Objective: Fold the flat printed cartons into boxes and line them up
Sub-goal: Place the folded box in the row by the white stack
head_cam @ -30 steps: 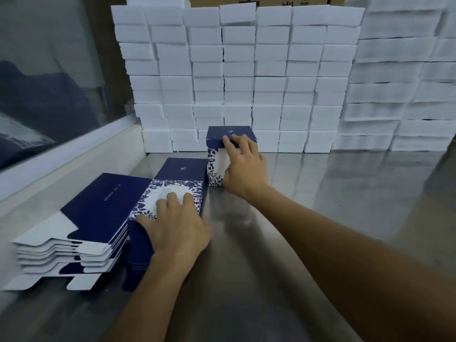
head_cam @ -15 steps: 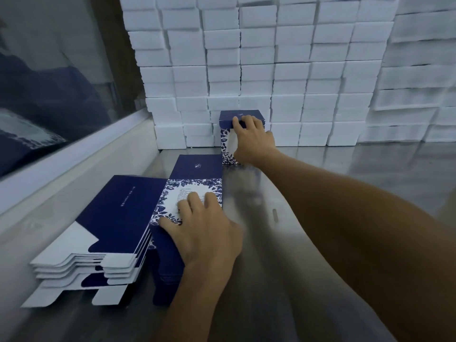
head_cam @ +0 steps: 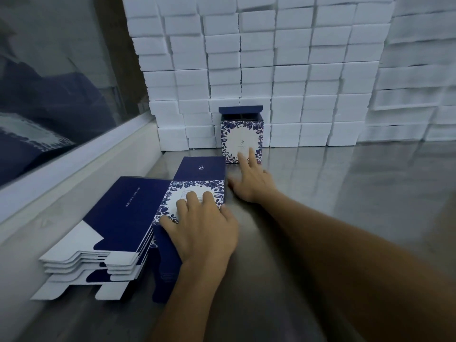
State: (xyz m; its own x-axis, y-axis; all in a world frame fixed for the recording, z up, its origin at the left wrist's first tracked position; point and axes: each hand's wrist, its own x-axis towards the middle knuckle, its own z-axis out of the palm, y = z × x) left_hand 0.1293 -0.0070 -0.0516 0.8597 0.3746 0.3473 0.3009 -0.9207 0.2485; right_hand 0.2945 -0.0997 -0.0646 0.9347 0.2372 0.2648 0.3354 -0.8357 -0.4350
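Your left fingers (head_cam: pixel 195 201) lie nearly flat, only lightly bent, pressing down on the top sheet of the stack of flat cartons (head_cam: pixel 197 183) — they grip nothing, they simply rest on the white oval and blue flower print. Behind them your left hand (head_cam: pixel 204 228) covers the near end of that stack, with the thumb lying along its right edge.

Your right fingers (head_cam: pixel 251 156) are spread and fairly straight, the longest one touching the lower front face of the folded box (head_cam: pixel 241 139); no finger curls around it. Your right hand (head_cam: pixel 249 181) is a little blurred, palm down just above the metal table (head_cam: pixel 345 206), and its thumb side sits close to the far right corner of the flat stack.

The folded box stands upright on the table, its back right against the wall of white foam blocks (head_cam: pixel 296 70). Its dark blue lid flap stands up and the top is open. The printed front faces you.

The stack under your left hand shows dark blue at the far end and the floral panel nearer you. Just to its left lies a second stack of flat cartons (head_cam: pixel 111 230), angled, dark blue side up with white flaps fanned out at the near end. That stack lies beside a pale ledge (head_cam: pixel 61 174) below a glass pane (head_cam: pixel 49 82) on your left.
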